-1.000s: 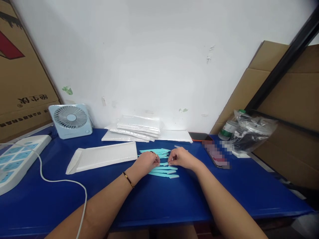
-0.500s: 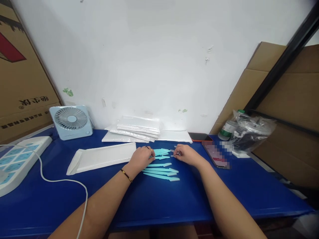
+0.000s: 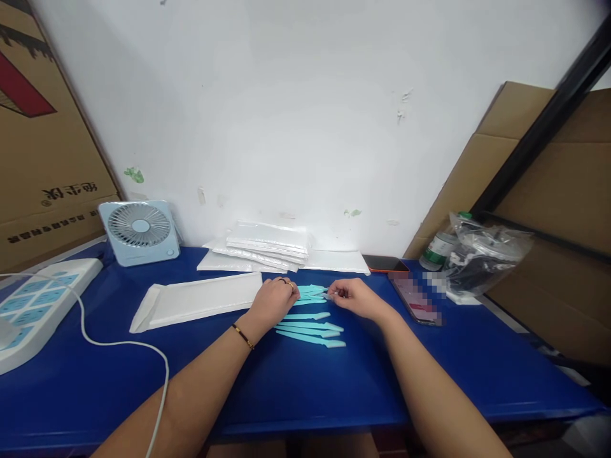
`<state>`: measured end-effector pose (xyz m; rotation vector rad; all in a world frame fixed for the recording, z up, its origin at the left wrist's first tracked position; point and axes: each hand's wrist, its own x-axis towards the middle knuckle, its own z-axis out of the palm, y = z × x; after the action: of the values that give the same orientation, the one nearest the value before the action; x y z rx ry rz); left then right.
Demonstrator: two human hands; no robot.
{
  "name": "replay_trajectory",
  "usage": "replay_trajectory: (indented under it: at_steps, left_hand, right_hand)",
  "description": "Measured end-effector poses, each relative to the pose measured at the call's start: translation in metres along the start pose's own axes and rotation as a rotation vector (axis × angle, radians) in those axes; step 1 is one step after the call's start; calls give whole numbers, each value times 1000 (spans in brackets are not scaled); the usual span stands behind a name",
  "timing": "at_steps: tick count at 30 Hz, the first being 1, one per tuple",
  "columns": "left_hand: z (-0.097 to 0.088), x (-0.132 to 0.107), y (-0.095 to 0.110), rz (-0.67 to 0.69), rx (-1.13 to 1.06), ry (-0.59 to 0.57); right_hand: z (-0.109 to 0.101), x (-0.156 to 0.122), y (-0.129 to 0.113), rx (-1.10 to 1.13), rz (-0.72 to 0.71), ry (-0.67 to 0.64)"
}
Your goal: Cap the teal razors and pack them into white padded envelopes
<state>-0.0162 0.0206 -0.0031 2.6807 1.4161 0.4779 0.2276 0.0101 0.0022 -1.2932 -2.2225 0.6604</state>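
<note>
Several slim turquoise razor-like sticks (image 3: 312,331) lie side by side on the blue table (image 3: 305,381). My left hand (image 3: 274,300), with a ring and a thin bracelet, rests with curled fingers on the left ends of the farther sticks (image 3: 310,292). My right hand (image 3: 353,298) pinches the right tip of one of those farther sticks. Three sticks nearer to me lie free, untouched by either hand.
A white padded envelope (image 3: 200,300) lies left of my hands; a stack of more envelopes (image 3: 267,245) is at the wall. A small fan (image 3: 139,230), a power strip (image 3: 33,305) with white cable, two phones (image 3: 413,296), a plastic bag (image 3: 482,254) and cardboard boxes surround the table.
Both hands moved away from me, from the middle of the row to the farther sticks. Three nearer sticks are now uncovered. The view shifted slightly.
</note>
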Motion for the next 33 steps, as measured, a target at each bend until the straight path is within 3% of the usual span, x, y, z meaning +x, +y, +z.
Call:
replay_trajectory:
  at_steps: [8,13,17,19,25,33]
  left_hand:
    - [-1,-3,8,32,-111,9]
    - [-1,-9,14,140,-259,-130]
    - [3,-7,11,75,-136,-79]
    - [4,-4,8,5,-43,-36]
    - [3,0,7,-21,32,-74]
    - [1,0,11,-48,2,-93]
  right_hand:
    - [7,0,-13,32,-25,-34]
    - [-6,-6,-14,86,-3,-216]
    - [-29,-13,7,-52,141,58]
    - [-37,-17,21,-169,237,116]
    - [-32,-14,44,-300,292,-1]
    - [-18,-8,27,-336,288,-59]
